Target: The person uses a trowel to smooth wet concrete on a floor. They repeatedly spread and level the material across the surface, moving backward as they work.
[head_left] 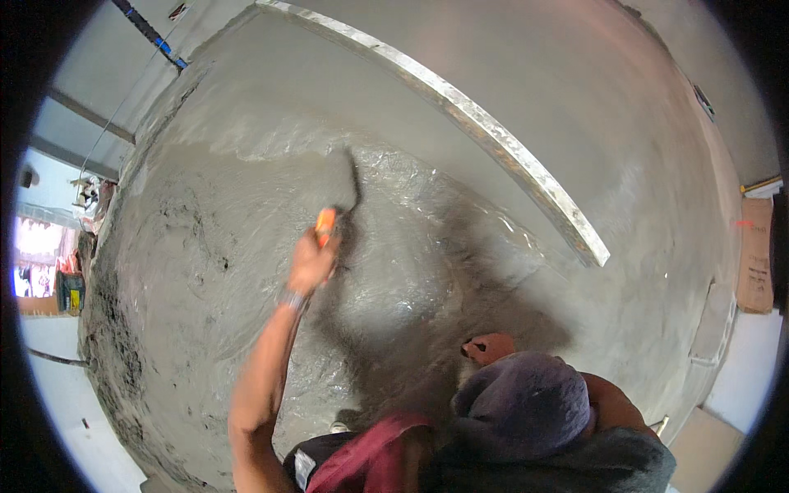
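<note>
Within the gripping left hand sits an orange-handled trowel; right hand unclear; well rightward, a carton bears illegible marks.

Brown cardboard at far right, dark bucket at far left.

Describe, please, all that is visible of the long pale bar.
The bar is long, narrow and straight-edged, though the lens bends it. Its upper face is whitish with grey smears, its side darker and brownish; the material is uncertain. It slants from the upper left to right of centre, apparently resting on the wet-looking grey surface.
</note>
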{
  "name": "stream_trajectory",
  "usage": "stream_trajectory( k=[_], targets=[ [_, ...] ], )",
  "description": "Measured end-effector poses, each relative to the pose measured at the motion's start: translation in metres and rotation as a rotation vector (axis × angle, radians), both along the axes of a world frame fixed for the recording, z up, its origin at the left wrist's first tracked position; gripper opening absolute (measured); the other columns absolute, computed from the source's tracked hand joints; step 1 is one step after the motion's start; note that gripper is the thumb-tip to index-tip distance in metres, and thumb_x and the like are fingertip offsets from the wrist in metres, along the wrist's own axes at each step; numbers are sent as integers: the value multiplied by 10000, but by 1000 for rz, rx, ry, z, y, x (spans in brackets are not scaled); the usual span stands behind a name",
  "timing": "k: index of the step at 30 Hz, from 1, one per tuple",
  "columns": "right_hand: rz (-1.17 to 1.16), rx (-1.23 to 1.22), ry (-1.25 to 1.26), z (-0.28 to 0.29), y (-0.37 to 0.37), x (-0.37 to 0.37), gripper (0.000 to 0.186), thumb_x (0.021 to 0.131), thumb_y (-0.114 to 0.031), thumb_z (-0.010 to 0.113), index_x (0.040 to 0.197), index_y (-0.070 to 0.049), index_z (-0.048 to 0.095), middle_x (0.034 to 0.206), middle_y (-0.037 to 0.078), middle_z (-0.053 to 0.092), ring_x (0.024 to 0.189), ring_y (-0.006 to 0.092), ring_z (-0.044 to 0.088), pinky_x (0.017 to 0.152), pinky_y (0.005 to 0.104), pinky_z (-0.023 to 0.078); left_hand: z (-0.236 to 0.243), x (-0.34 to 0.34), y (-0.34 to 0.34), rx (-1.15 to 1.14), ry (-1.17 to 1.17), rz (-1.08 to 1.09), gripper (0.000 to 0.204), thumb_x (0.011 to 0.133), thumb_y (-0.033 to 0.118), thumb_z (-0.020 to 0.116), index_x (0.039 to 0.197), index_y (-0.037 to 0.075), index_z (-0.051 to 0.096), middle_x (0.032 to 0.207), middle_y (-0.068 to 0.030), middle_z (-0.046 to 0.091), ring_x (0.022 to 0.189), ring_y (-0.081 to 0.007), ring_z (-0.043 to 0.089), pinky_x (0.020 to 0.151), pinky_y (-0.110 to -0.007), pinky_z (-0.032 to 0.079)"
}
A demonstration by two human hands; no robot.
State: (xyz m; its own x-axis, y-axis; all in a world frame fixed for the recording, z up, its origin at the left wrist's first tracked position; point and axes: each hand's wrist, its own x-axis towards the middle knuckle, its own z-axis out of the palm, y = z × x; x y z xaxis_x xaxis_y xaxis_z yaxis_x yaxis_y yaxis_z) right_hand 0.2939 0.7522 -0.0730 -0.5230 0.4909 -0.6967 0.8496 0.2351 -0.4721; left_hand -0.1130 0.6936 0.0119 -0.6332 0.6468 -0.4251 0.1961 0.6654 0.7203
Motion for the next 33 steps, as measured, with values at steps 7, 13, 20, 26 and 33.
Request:
stream_trajectory(
  k=[7,13,20,26,33],
  targets=[
    [26,35,11,-6,-1,-2,402,852,-449,601,964,-85,728,888,140,700,787,302,656,757,398,492,-8,49,157,-45,481,-243,397,820,260,624,1043,-52,518,874,-283,646,872,-441,629,763,-499,504],
    [23,14,32,13,0,-12,434,863,-467,560,963,-72,711,868,164,688,805,340,647,790,444,483,-5,54,150,-43,550,-156,420,813,216,641,1088,-44,458,851,-273,649,835,-450,633,736,-510,506],
    [-494,-422,495,13,80,-111,414,926,-433,546,1054,-53,646,872,75,643,806,172,607,742,342,495,4,74,108,42,505,-116,437,810,168,631,1123,-31,401,809,-262,645,760,-454,631,667,-526,494],
    [-463,-829,956,40,103,-252,405,918,-408,557,1042,-23,582,939,64,607,885,183,584,679,347,498,10,118,74,-70,529,-52,588,798,171,634,1237,-6,284,920,-271,639,771,-481,615,659,-534,492],
    [-754,-1042,873,18,142,-297,128,868,-256,536,841,-133,513,699,35,529,555,173,523,471,360,440,64,85,-19,-92,419,-466,666,785,309,714,1302,80,362,987,-196,663,821,-386,656,717,-457,525]
  ],
)
